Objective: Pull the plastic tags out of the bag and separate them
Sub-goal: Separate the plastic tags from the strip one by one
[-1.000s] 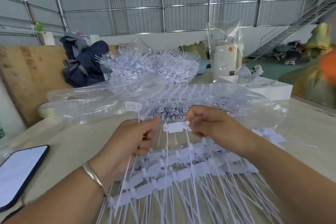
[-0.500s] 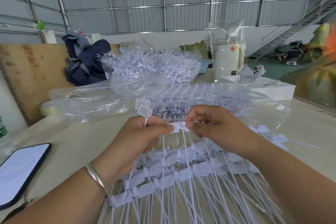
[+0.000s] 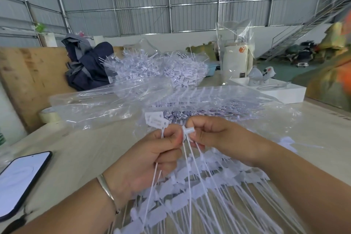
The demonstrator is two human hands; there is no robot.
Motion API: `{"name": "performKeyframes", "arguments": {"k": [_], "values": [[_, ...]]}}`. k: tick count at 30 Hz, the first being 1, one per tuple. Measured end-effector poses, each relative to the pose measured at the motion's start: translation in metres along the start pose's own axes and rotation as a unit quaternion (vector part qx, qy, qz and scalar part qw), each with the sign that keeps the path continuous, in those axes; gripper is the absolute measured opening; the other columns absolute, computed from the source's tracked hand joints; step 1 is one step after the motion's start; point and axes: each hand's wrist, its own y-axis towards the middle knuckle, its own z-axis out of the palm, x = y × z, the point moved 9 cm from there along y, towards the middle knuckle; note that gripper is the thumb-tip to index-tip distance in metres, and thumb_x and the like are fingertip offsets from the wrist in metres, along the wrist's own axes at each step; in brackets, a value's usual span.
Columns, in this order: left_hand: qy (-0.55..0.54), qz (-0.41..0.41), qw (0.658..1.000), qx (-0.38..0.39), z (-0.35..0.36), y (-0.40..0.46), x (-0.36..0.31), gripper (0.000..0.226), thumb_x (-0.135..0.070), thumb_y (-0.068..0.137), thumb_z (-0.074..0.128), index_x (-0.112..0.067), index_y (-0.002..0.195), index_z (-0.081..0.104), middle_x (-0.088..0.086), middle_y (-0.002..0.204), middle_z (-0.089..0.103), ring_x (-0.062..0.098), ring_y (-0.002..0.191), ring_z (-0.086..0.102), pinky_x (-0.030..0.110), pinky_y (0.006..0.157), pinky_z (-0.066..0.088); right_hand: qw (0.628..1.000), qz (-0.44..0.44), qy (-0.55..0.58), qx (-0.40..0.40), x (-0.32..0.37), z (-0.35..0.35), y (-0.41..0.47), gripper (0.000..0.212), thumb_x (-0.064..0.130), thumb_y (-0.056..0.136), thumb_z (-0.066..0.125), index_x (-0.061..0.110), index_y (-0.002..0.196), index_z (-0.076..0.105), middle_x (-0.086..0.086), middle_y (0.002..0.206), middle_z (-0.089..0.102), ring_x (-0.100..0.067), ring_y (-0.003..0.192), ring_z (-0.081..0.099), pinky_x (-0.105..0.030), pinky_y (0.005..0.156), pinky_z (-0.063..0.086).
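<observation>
A clear plastic bag (image 3: 218,104) full of white plastic tags lies across the table behind my hands. My left hand (image 3: 152,156) grips the thin tails of separated tags, whose flat heads (image 3: 156,120) stick up above my fingers. My right hand (image 3: 214,135) pinches a joined strip of tags (image 3: 188,131) by its head, right beside my left thumb; the tails hang down between the hands. Rows of joined white tags (image 3: 199,190) lie spread on the table under my wrists.
A phone (image 3: 18,182) lies at the left table edge. A tape roll (image 3: 49,114) sits at the left behind the bag. Farther back are a heap of loose tags (image 3: 161,68), a dark backpack (image 3: 87,66), a white tray (image 3: 281,93) and a wrapped white appliance (image 3: 235,62).
My hands have come together around the strip. One more tag head now stands above my left hand, and the strip in my right hand has turned more upright.
</observation>
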Motion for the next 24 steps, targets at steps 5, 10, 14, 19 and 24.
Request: {"name": "performKeyframes", "arguments": {"k": [5,10,14,19,24], "values": [[0.042,0.046,0.998,-0.012,0.002,-0.002,-0.014,0.014,-0.029,0.069,0.074,-0.023,0.062,0.063,-0.012,0.048,0.029,-0.002,0.036,0.022,0.013,0.035,0.019,1.0,-0.013,-0.002,-0.025,0.003,-0.006,0.0,0.019,0.019,0.097,0.05,0.012,0.08,0.055,0.0,0.067,0.046,-0.012,0.067,0.041,-0.023,0.066,0.033],[0.096,0.071,0.989,-0.09,-0.014,-0.004,-0.023,0.013,-0.03,0.073,0.074,-0.025,0.065,0.066,0.001,0.069,0.058,0.004,0.037,0.021,0.014,0.034,0.021,0.99,-0.046,0.02,-0.128,0.012,-0.029,-0.004,0.027,0.035,0.082,0.064,0.011,0.072,0.057,-0.008,0.064,0.039,-0.012,0.056,0.034,-0.018,0.053,0.028],[0.164,0.099,0.969,-0.154,-0.028,-0.005,-0.029,0.02,-0.033,0.083,0.066,-0.026,0.066,0.058,-0.006,0.054,0.034,0.008,0.043,0.019,0.017,0.038,0.02,0.984,-0.062,-0.042,-0.16,0.011,-0.032,-0.005,0.018,0.023,0.091,0.063,0.007,0.083,0.058,-0.024,0.063,0.04,-0.012,0.05,0.03,-0.02,0.049,0.027],[0.185,0.096,0.963,-0.173,-0.036,-0.005,-0.033,0.011,-0.037,0.07,0.074,-0.027,0.069,0.07,-0.006,0.052,0.033,0.01,0.044,0.02,0.016,0.037,0.021,0.982,-0.064,-0.043,-0.171,0.008,-0.033,-0.004,0.011,0.019,0.089,0.065,0.023,0.093,0.074,-0.009,0.085,0.072,-0.039,0.081,0.061,-0.03,0.07,0.046],[0.211,0.1,0.96,-0.156,-0.032,-0.003,-0.032,0.012,-0.038,0.068,0.073,-0.026,0.07,0.071,-0.007,0.052,0.035,0.01,0.044,0.022,0.015,0.038,0.021,0.985,-0.021,0.035,-0.167,-0.001,-0.037,-0.005,0.016,0.008,0.083,0.069,0.017,0.095,0.077,0.012,0.066,0.069,-0.005,0.057,0.057,-0.012,0.058,0.042]]}}
